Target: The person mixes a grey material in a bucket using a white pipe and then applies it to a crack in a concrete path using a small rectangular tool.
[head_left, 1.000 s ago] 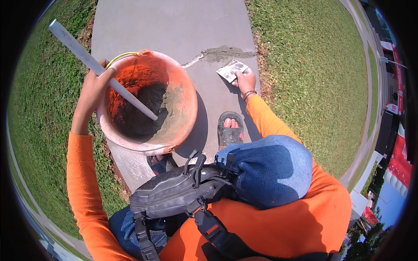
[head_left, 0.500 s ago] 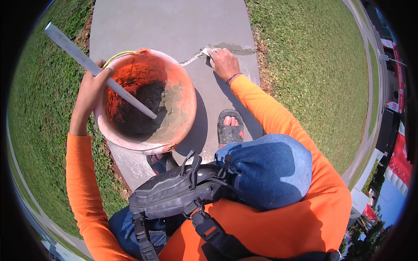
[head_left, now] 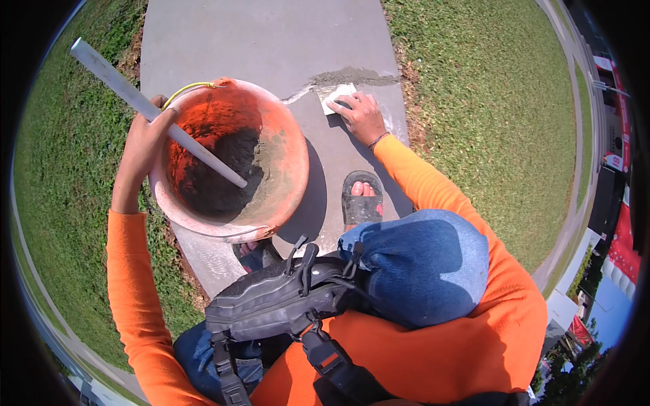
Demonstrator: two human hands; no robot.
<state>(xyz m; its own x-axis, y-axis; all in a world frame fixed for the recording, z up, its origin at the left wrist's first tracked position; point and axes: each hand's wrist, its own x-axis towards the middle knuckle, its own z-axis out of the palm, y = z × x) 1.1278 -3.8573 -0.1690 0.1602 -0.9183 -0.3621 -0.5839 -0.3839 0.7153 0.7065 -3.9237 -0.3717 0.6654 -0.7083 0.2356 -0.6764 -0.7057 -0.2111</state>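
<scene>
A scuffed orange bucket (head_left: 290, 145) with wet grey cement mortar (head_left: 233, 162) inside stands on the concrete path, partly over my left foot. At its left rim my left hand (head_left: 141, 145) is closed around a white pipe (head_left: 108, 68) and against the bucket's edge. The pipe slants down into the mortar. My right hand (head_left: 365, 120) grips a flat whitish scraper (head_left: 337, 97), its blade lying on the path just below a rough strip of fresh mortar (head_left: 359, 76). Its fingers press on top of the blade.
Grass (head_left: 481, 115) borders the concrete path (head_left: 264, 40) on both sides. My sandalled right foot (head_left: 361, 199) is planted right of the bucket. A black waist bag (head_left: 271, 298) hangs across my lap. The bucket's yellow-sleeved wire handle (head_left: 189, 86) rests at the far rim.
My right hand has drawn the scraper nearer and slightly right, away from the mortar strip, and more of the blade shows. My left hand still holds at the bucket.
</scene>
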